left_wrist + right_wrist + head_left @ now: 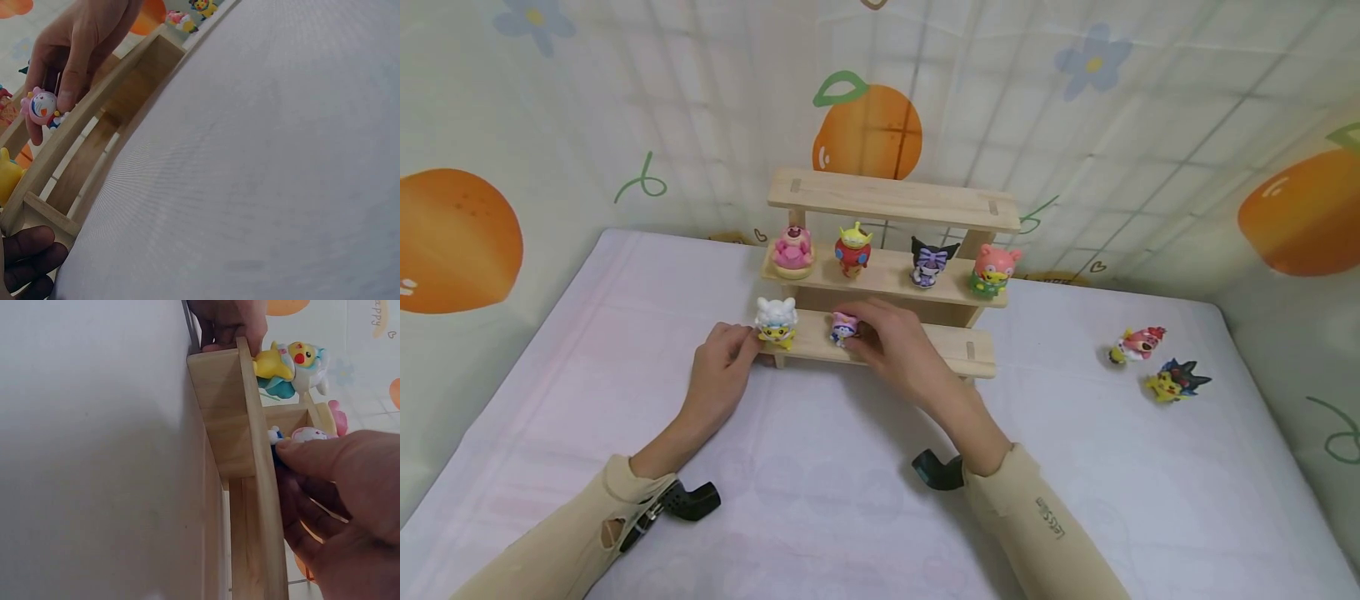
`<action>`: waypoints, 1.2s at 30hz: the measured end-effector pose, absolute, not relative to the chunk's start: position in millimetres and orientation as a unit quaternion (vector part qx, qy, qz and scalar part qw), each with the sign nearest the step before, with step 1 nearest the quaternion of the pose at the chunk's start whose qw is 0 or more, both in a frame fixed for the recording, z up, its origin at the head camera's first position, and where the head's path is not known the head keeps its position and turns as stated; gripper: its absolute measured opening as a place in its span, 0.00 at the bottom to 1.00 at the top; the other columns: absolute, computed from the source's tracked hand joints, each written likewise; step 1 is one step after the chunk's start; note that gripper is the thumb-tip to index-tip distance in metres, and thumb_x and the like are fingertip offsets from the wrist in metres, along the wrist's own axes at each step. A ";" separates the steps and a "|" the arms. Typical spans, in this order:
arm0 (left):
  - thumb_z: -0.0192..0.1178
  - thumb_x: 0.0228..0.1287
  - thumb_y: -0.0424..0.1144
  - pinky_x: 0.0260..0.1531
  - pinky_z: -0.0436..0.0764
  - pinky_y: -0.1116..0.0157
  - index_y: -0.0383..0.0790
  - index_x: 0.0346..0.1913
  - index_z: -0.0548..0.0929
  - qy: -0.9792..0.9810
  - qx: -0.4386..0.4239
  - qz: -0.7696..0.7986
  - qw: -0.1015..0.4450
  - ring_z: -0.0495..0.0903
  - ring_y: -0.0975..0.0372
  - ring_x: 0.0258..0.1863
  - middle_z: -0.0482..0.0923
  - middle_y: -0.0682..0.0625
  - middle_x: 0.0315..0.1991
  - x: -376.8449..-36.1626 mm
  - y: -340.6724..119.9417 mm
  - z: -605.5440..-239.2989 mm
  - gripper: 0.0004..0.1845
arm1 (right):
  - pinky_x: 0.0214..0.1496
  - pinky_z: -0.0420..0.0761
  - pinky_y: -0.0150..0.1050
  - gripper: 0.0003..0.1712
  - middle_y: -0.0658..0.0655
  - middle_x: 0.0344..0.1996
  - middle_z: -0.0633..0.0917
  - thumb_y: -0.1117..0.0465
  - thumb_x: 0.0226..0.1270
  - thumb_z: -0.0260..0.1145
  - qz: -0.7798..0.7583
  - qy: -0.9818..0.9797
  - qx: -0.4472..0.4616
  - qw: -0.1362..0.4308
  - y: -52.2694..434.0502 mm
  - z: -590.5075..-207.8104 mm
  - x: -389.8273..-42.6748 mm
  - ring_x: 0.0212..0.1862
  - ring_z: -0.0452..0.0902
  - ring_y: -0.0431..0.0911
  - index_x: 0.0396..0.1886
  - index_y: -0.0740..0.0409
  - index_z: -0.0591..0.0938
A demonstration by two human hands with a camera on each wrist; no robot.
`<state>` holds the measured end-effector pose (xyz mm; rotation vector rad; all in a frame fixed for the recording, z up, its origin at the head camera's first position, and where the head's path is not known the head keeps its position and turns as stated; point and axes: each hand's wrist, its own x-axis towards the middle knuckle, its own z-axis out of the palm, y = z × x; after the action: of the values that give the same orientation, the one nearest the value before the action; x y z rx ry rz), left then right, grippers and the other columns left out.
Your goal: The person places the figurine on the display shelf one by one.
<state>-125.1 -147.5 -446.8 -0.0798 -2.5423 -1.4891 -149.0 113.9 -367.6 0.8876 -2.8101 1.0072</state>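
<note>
A three-tier wooden shelf (970, 357) stands on the white table. My right hand (859, 332) pinches a small pink and blue figure (842, 327) that stands on the bottom tier. From the left wrist, the same figure (42, 107) shows between thumb and fingers. My left hand (745, 344) grips the left end of the bottom tier, beside a yellow figure with white hair (777, 321). The right wrist view shows those left fingers (228, 325) curled over the board's end (225, 394), close to the yellow figure (294, 362).
Several figures stand on the middle tier: a pink one (792, 250), a red alien (853, 250), a purple cat (927, 262) and a pink-green one (995, 271). The top tier (887, 198) holds nothing. Two loose figures (1138, 343) (1176, 381) lie on the table's right side.
</note>
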 end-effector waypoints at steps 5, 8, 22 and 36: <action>0.54 0.82 0.41 0.39 0.68 0.63 0.37 0.38 0.90 -0.858 -0.027 -0.504 0.094 0.71 0.58 0.39 0.81 0.42 0.39 -124.9 -148.2 -447.1 0.18 | 0.56 0.81 0.46 0.22 0.57 0.52 0.87 0.66 0.70 0.74 0.322 -0.901 0.289 0.017 113.2 -368.6 -148.8 0.50 0.81 0.48 0.63 0.59 0.83; 0.54 0.82 0.40 0.40 0.69 0.63 0.36 0.38 0.90 -0.858 -0.029 -0.503 0.097 0.72 0.58 0.40 0.81 0.42 0.39 -125.4 -148.8 -447.2 0.18 | 0.58 0.81 0.47 0.22 0.57 0.53 0.87 0.66 0.70 0.74 0.323 -0.900 0.293 0.021 113.1 -369.4 -149.0 0.52 0.81 0.48 0.63 0.59 0.83; 0.55 0.81 0.41 0.38 0.69 0.62 0.36 0.38 0.90 -0.861 -0.025 -0.499 0.095 0.72 0.58 0.38 0.80 0.43 0.39 -124.6 -152.9 -448.1 0.17 | 0.50 0.86 0.42 0.26 0.57 0.50 0.87 0.68 0.69 0.74 0.345 -0.898 0.273 -0.008 116.7 -367.2 -145.3 0.46 0.86 0.47 0.66 0.61 0.80; 0.53 0.81 0.41 0.40 0.69 0.60 0.38 0.35 0.89 -0.863 -0.031 -0.495 0.095 0.73 0.57 0.39 0.79 0.42 0.38 -126.3 -149.6 -447.9 0.19 | 0.51 0.86 0.42 0.22 0.56 0.51 0.88 0.67 0.67 0.75 0.329 -0.908 0.259 0.009 151.5 -364.3 -129.9 0.46 0.85 0.46 0.61 0.61 0.83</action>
<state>-126.3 -149.6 -447.9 -0.0907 -2.5580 -1.4689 -129.9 151.5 -364.3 0.8095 -2.8363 1.0277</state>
